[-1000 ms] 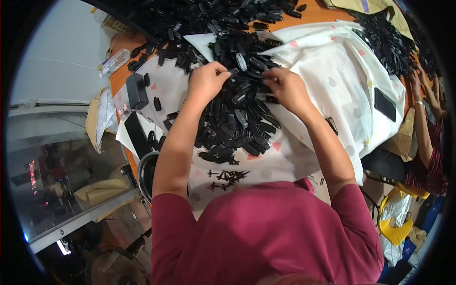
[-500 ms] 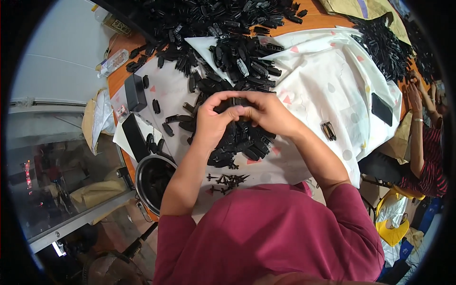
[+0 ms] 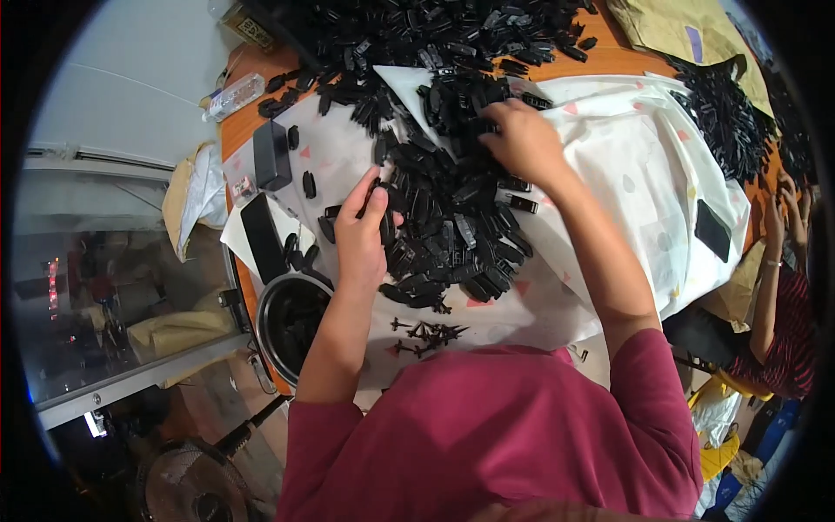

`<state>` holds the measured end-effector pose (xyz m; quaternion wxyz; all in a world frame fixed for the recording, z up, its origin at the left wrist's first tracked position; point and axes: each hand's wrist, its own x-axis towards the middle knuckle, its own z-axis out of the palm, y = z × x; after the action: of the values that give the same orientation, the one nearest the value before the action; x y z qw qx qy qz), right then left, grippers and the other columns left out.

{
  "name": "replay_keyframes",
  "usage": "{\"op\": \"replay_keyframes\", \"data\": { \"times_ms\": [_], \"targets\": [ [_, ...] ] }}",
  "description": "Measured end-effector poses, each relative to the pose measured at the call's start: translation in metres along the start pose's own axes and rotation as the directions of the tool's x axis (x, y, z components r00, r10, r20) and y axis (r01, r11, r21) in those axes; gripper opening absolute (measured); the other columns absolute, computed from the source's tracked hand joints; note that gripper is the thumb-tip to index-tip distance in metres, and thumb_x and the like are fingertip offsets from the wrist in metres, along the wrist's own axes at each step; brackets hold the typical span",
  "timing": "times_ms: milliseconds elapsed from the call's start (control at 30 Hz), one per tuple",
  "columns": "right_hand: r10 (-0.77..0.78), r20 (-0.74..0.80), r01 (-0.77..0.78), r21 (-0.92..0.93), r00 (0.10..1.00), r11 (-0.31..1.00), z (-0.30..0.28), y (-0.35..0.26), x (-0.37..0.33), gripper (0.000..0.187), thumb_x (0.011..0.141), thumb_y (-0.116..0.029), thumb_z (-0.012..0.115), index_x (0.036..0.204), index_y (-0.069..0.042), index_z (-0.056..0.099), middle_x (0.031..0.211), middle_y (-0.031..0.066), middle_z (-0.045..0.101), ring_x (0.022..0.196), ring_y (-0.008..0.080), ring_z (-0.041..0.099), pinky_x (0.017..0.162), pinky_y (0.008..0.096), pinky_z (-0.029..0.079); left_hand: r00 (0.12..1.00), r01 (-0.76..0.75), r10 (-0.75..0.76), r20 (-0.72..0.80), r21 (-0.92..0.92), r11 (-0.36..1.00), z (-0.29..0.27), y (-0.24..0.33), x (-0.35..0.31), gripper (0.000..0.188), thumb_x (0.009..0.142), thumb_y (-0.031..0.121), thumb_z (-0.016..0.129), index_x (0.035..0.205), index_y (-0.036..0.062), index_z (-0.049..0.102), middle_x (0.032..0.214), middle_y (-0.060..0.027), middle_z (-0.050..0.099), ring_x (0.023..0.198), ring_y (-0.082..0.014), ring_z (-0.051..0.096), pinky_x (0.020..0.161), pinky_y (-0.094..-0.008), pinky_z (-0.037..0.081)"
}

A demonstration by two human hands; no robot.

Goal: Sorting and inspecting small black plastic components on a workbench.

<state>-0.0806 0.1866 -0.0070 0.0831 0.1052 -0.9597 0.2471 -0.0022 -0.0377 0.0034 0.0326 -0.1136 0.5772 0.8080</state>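
In my left hand (image 3: 364,239), thumb and fingers are closed on a small, elongated black plastic part (image 3: 383,190), mostly covered by the fingers. My right hand (image 3: 529,143) reaches over the far right of a heap of similar black parts (image 3: 448,235). Its thumb and forefinger are apart, with dark parts between and below them; the other fingers are partly hidden. The heap lies on a pale patterned cloth (image 3: 600,174). Between the heap and my body is a little cluster of dark, thin pieces with pointed ends (image 3: 426,335).
A larger mass of black parts (image 3: 435,35) covers the far table. At left are a dark pot (image 3: 261,326), a black phone (image 3: 261,235), a grey box (image 3: 271,157) and a plastic bottle (image 3: 235,97). Another phone (image 3: 713,230) lies right; beyond it a co-worker's hands (image 3: 778,213) work.
My hands were together over the heap and have separated. The left came nearer with a black part; the right moved away to the far right of the heap. The whole view shifted slightly.
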Motion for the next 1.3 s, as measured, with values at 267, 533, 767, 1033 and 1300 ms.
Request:
{"op": "replay_keyframes", "data": {
  "times_ms": [267,533,767,1033,1300],
  "targets": [
    [-0.057,0.36,0.11,-0.131,0.931,0.985,0.051,-0.066,0.046,0.019,0.072,-0.019,0.057,0.08,-0.004,0.066,0.085,0.0162,0.064,0.08,0.029,0.063,0.068,0.0377,0.051,0.995,0.002,0.001,-0.1,0.031,1.0,-0.018,-0.002,-0.012,0.033,0.083,0.014,0.062,0.112,0.0023,0.052,0.084,-0.0031,0.056,0.063,-0.0101,0.052,0.056,-0.0208,0.043],
    [-0.191,0.098,0.202,-0.115,0.977,0.973,0.044,-0.057,0.028,0.015,0.069,-0.015,0.059,0.079,-0.005,0.064,0.079,0.0135,0.061,0.075,0.0296,0.062,0.065,0.0374,0.05,0.991,-0.031,0.026,-0.134,-0.036,0.999,-0.04,0.005,-0.017,0.031,0.08,0.01,0.064,0.107,0.0002,0.054,0.085,-0.0043,0.057,0.063,-0.0103,0.052,0.056,-0.0203,0.044],
    [-0.171,0.137,0.196,-0.196,0.976,0.961,0.077,-0.073,0.016,0.017,0.073,-0.018,0.056,0.079,-0.005,0.064,0.079,0.0098,0.064,0.072,0.0283,0.062,0.062,0.0357,0.051,0.997,-0.037,0.039,-0.061,0.038,0.999,-0.036,0.0,-0.021,0.029,0.085,0.013,0.058,0.11,0.0026,0.05,0.092,-0.0063,0.058,0.064,-0.0119,0.052,0.053,-0.0216,0.041],
    [-0.288,-0.359,0.393,0.269,0.888,0.879,0.015,-0.061,-0.012,0.017,0.071,-0.012,0.065,0.086,-0.005,0.061,0.087,0.0089,0.061,0.087,0.029,0.056,0.069,0.0346,0.048,0.999,-0.037,0.033,0.042,0.102,0.994,-0.004,0.005,-0.02,0.036,0.084,0.008,0.057,0.118,-0.0007,0.048,0.096,-0.009,0.058,0.065,-0.0121,0.051,0.057,-0.0227,0.042],
    [-0.286,-0.276,0.395,0.548,0.918,0.737,-0.022,-0.055,-0.057,0.037,0.072,0.004,0.064,0.107,-0.01,0.062,0.085,0.0092,0.056,0.07,0.0195,0.055,0.059,0.0264,0.045,0.985,-0.063,0.064,0.159,-0.013,0.998,0.037,0.013,-0.017,0.034,0.078,0.005,0.065,0.11,-0.0033,0.055,0.088,-0.0039,0.059,0.066,-0.0092,0.053,0.061,-0.0205,0.044]
  ]
}}
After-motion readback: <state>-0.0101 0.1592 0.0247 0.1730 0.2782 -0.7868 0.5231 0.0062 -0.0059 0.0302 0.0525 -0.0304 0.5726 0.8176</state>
